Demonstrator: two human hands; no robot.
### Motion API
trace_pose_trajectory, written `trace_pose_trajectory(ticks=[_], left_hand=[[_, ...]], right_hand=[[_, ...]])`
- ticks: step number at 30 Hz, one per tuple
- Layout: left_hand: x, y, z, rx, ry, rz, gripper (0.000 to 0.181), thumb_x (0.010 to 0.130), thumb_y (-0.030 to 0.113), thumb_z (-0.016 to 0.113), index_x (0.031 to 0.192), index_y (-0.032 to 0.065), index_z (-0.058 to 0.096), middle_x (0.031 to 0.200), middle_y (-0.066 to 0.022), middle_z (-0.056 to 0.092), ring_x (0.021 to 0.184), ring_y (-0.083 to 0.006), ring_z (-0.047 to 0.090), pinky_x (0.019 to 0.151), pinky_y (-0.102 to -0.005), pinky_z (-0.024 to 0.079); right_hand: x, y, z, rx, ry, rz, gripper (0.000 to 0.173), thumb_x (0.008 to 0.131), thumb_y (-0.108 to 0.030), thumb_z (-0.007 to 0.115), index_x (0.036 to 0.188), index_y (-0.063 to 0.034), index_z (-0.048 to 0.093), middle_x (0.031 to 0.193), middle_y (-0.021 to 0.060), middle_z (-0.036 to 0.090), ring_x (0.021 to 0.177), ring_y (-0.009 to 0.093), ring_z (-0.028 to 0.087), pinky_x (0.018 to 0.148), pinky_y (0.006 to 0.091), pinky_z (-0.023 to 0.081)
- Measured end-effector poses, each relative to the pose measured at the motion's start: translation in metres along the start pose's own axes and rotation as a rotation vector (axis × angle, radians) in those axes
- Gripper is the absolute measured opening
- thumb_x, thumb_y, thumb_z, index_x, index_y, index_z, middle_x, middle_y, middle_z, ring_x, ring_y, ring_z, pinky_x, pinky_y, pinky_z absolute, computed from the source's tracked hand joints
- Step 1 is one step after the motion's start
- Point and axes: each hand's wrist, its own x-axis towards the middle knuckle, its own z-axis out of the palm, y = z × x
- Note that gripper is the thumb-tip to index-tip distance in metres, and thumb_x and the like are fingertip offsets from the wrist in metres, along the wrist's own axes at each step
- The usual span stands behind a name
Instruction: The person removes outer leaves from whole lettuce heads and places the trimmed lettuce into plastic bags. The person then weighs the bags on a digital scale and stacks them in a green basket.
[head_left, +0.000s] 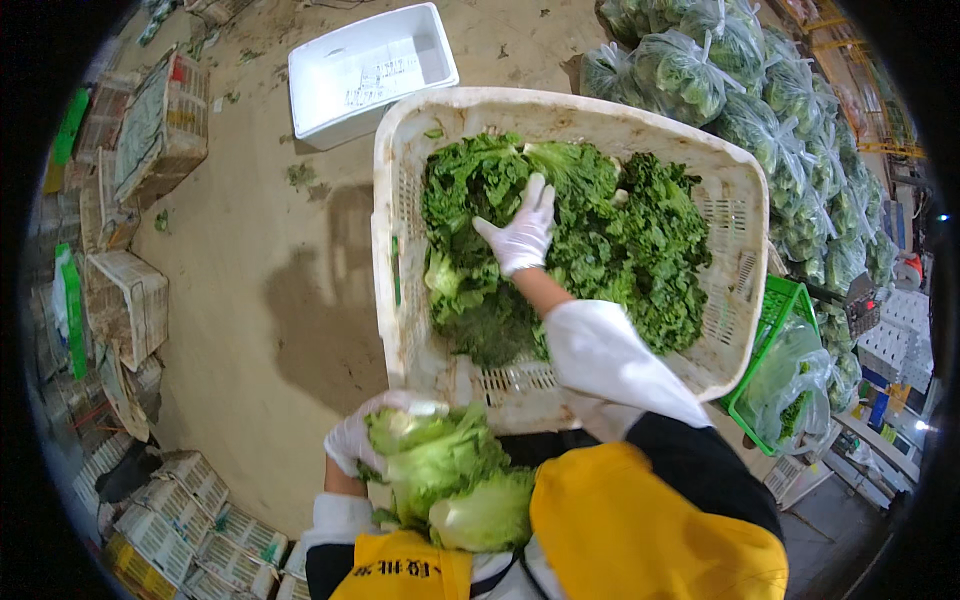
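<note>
My left hand (367, 435), in a thin whitish glove, holds several heads of leafy lettuce (450, 457) against my body. Their pale cut stems show, and part of the hand is hidden behind the leaves. My right hand (525, 229), gloved the same way, reaches into a large white plastic crate (570, 105) with slotted sides. Its fingers are spread, palm down, over curly green lettuce (660, 247) in the crate. Nothing shows in its grasp. Whether the fingertips touch the leaves is hard to tell.
Beyond the crate stands a white foam box (375, 75). Bagged vegetables (780, 142) are piled at the right, near a green crate (772, 315) with a plastic bag in it. Worn crates (161, 120) line the left, and leaf scraps (300, 176) lie on the floor.
</note>
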Motion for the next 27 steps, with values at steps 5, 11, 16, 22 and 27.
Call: trace_pose_trajectory(ticks=[5, 11, 16, 22, 27], left_hand=[[-0.026, 0.007, -0.003, -0.011, 0.166, -0.048, 0.077, 0.046, 0.015, 0.091, 0.113, -0.0001, 0.055, 0.121, -0.0187, 0.054, 0.116, -0.0322, 0.051, 0.1, -0.0438, 0.04], [-0.025, 0.007, 0.004, -0.134, 0.162, 0.051, 0.066, 0.056, 0.016, 0.086, 0.113, 0.0037, 0.057, 0.121, -0.0201, 0.054, 0.115, -0.0344, 0.051, 0.097, -0.047, 0.042], [-0.018, 0.012, 0.016, -0.169, 0.133, 0.051, 0.071, 0.051, 0.013, 0.088, 0.114, 0.0071, 0.055, 0.123, -0.0208, 0.053, 0.118, -0.0359, 0.048, 0.1, -0.0507, 0.039], [-0.021, -0.003, 0.005, -0.057, 0.148, 0.002, 0.073, 0.046, 0.005, 0.086, 0.111, 0.0041, 0.054, 0.122, -0.0221, 0.053, 0.118, -0.0383, 0.048, 0.1, -0.0519, 0.039], [0.003, 0.0, 0.012, -0.115, 0.04, -0.066, 0.078, 0.048, 0.005, 0.088, 0.116, 0.0067, 0.051, 0.127, -0.0196, 0.05, 0.12, -0.0345, 0.046, 0.101, -0.0485, 0.038]], right_hand=[[0.037, -0.035, 0.073, -0.148, 0.182, 0.405, 0.119, 0.062, -0.032, 0.083, 0.147, -0.0248, 0.0, 0.151, 0.0177, 0.01, 0.135, 0.034, 0.023, 0.102, 0.054, 0.03], [0.042, 0.026, 0.052, 0.314, 0.304, 0.11, 0.081, 0.056, -0.002, 0.08, 0.129, -0.0202, 0.05, 0.13, 0.014, 0.043, 0.112, 0.031, 0.049, 0.096, 0.034, 0.043], [0.028, 0.038, -0.013, 0.858, 0.061, 0.211, 0.076, 0.056, 0.009, 0.078, 0.126, -0.0092, 0.054, 0.128, 0.0116, 0.049, 0.111, 0.025, 0.051, 0.098, 0.0318, 0.041], [0.006, 0.154, -0.1, 1.312, 0.022, 0.663, 0.049, 0.083, -0.024, 0.061, 0.127, -0.0053, 0.051, 0.119, 0.0096, 0.059, 0.112, 0.021, 0.052, 0.098, 0.0414, 0.037], [-0.012, 0.199, -0.149, 1.065, 0.339, 0.589, 0.061, 0.086, -0.039, 0.058, 0.131, 0.0003, 0.043, 0.132, 0.0154, 0.047, 0.12, 0.026, 0.045, 0.1, 0.0351, 0.036]])
